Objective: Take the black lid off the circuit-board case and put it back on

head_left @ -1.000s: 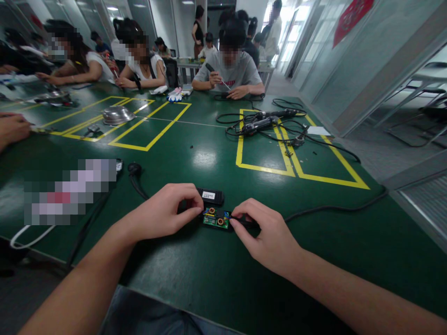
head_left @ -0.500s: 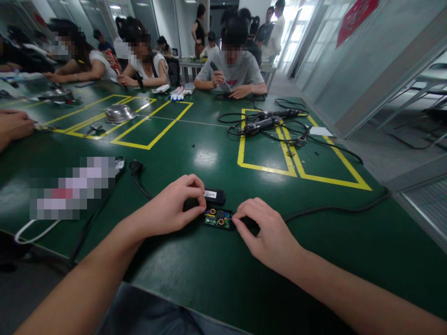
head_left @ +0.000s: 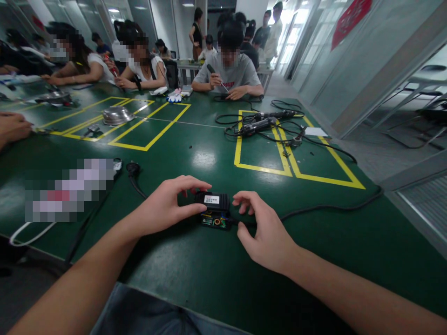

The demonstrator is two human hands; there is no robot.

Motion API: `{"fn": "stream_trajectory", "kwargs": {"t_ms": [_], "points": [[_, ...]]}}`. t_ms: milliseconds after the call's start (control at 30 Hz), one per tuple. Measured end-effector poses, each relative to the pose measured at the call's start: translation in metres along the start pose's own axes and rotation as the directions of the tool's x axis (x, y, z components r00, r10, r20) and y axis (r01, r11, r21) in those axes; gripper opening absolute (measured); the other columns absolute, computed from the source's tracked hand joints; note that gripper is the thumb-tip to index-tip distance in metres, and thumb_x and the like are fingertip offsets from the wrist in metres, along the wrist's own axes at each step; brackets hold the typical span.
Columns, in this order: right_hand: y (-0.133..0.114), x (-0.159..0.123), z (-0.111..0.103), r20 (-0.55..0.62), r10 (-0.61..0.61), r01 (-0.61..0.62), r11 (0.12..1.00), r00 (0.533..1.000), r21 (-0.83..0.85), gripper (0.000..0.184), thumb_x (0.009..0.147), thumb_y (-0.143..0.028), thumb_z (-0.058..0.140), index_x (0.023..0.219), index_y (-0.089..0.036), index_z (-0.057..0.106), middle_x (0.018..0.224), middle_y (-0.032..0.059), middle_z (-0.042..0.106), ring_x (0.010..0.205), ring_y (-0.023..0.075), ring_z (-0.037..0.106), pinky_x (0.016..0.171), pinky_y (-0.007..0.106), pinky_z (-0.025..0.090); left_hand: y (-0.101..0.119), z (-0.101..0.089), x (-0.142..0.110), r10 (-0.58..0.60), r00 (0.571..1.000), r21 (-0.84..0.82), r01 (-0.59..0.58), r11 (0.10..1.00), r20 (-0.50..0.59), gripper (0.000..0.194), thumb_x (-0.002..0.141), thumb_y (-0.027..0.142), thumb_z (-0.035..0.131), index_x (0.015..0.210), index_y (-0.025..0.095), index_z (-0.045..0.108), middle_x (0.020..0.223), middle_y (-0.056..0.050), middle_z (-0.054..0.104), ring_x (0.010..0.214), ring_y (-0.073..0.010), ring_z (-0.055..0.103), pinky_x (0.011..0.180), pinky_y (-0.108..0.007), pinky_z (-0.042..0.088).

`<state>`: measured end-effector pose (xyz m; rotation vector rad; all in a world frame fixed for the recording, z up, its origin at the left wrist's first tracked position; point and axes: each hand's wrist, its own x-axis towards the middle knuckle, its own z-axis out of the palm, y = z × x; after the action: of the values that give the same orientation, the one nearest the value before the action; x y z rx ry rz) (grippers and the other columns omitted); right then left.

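Note:
My left hand [head_left: 174,200] grips the left end of a black plastic cover [head_left: 220,202] with a white label, thumb in front and fingers behind. The cover overlaps the far side of an open case with a circuit board [head_left: 213,221]; copper coils and coloured wires show in the part left visible. Just to the right, my right hand [head_left: 260,228] is open, fingers curved and apart from the thumb, near the cover's right end. A black cable [head_left: 324,208] runs from the case's right end beneath this hand and off across the table.
A black plug [head_left: 133,168] lies left of my left hand, near a blurred-out pale object [head_left: 73,188]. Black corded tools [head_left: 258,124] lie ahead, inside yellow tape. A metal bowl [head_left: 118,116] stands further left. Across the table [head_left: 167,265], a person [head_left: 228,70] holds a screwdriver.
My left hand has taken hold of the labelled cover and brought it nearer, partly over the circuit board. My right hand's fingers have let go of the wires and spread apart.

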<state>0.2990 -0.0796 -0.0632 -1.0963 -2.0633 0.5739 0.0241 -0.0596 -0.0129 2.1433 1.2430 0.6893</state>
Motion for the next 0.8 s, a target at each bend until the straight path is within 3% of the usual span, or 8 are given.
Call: {"fn": "stream_trajectory", "kwargs": {"t_ms": [100, 167, 400, 800], "points": [[-0.0027, 0.0004, -0.0021, 0.051, -0.008, 0.008, 1.0, 0.999, -0.004, 0.053, 0.078, -0.012, 0.061, 0.128, -0.025, 0.054, 0.111, 0.0081, 0.068, 0.094, 0.0259, 0.066, 0.085, 0.043, 0.057, 0.0036, -0.0015, -0.0017, 0.039, 0.987, -0.061, -0.03, 0.998, 0.154, 0.032, 0.093, 0.034, 0.08, 0.124, 0.025, 0.081, 0.12, -0.006, 0.08, 0.108, -0.0243, 0.073, 0.099, -0.037, 0.057], [-0.0057, 0.0012, -0.0037, 0.097, -0.014, 0.016, 1.0, 0.995, -0.024, 0.05, 0.079, -0.015, 0.064, 0.127, -0.025, 0.056, 0.113, 0.0086, 0.069, 0.095, 0.0265, 0.066, 0.086, 0.044, 0.057, 0.0037, -0.0005, -0.0016, 0.039, 0.98, -0.049, -0.029, 0.998, 0.197, 0.03, 0.093, 0.032, 0.081, 0.122, 0.025, 0.082, 0.119, -0.006, 0.08, 0.108, -0.0242, 0.074, 0.1, -0.037, 0.056], [-0.0096, 0.004, -0.0037, 0.175, -0.016, 0.032, 0.996, 0.984, -0.088, 0.029, 0.09, -0.022, 0.073, 0.118, -0.023, 0.066, 0.115, 0.0097, 0.072, 0.103, 0.0292, 0.069, 0.09, 0.048, 0.055, 0.0045, 0.0047, -0.0005, 0.044, 0.979, -0.019, -0.041, 0.999, 0.199, 0.031, 0.095, 0.031, 0.08, 0.125, 0.025, 0.081, 0.123, -0.008, 0.079, 0.111, -0.0247, 0.074, 0.103, -0.038, 0.055], [-0.0033, 0.0042, -0.0031, 0.168, 0.001, 0.011, 0.997, 0.986, -0.072, 0.03, 0.09, -0.018, 0.081, 0.118, -0.023, 0.07, 0.114, 0.0082, 0.075, 0.103, 0.0282, 0.07, 0.089, 0.047, 0.056, 0.0018, 0.0078, -0.0007, 0.049, 0.983, -0.03, -0.045, 0.999, 0.179, 0.03, 0.093, 0.028, 0.083, 0.122, 0.025, 0.081, 0.118, -0.006, 0.077, 0.108, -0.0239, 0.074, 0.098, -0.035, 0.056]]}}
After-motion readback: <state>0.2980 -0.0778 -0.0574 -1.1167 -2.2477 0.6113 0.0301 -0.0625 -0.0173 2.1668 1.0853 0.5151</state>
